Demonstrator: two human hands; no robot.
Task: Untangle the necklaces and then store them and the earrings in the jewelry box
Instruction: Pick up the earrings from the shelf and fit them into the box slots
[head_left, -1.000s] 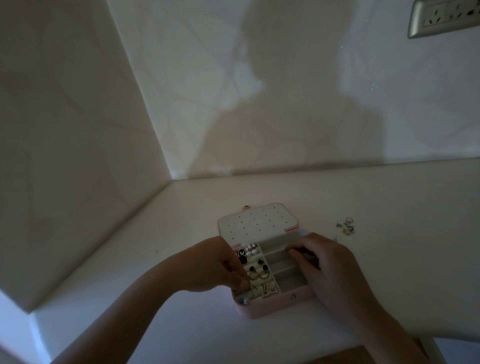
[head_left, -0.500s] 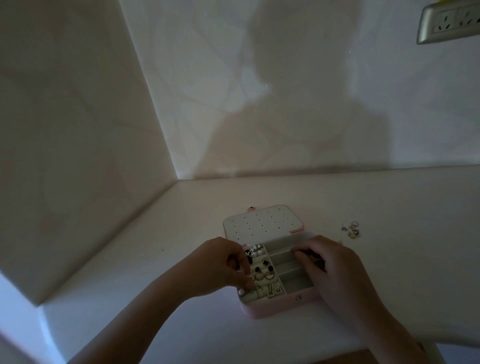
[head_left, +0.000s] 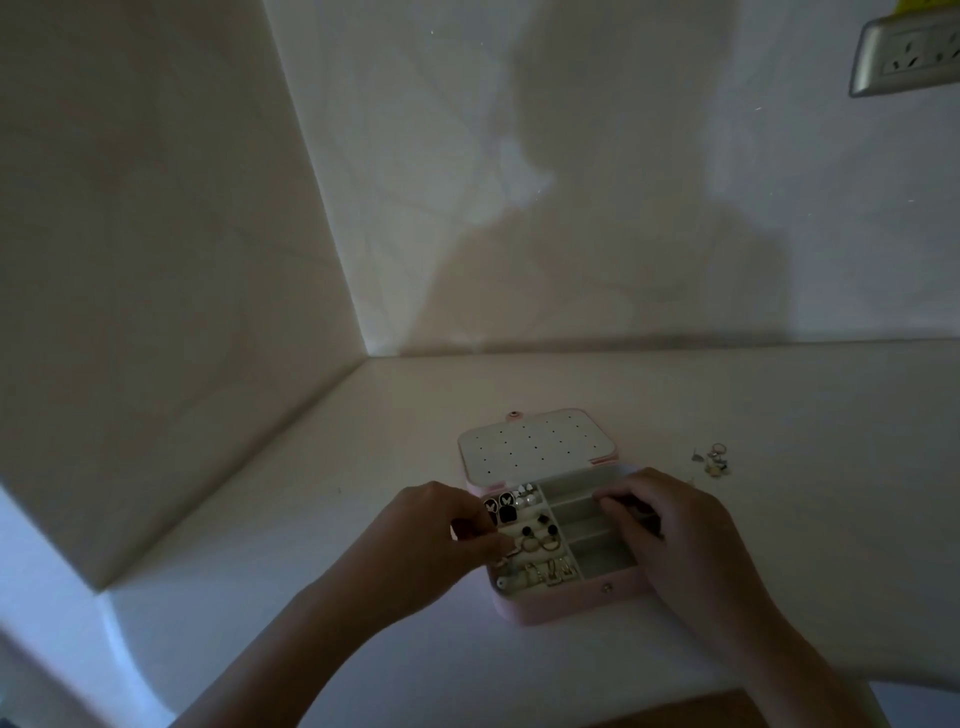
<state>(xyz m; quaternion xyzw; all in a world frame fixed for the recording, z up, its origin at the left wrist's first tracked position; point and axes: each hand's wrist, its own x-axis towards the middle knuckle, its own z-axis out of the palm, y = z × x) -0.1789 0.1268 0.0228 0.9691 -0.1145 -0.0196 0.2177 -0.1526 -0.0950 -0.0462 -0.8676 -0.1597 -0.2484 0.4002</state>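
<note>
Jewelry box (head_left: 566, 605), left hand (head_left: 441, 530) and right hand (head_left: 670, 540) curled into it, each grip's hold indiscernible.

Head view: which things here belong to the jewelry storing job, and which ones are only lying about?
Part of the job:
pink jewelry box, lid open; earrings in its left compartments; loose jewelry pile on the counter; left hand and right hand, both at the box.

Only lying about:
wall socket.
</note>
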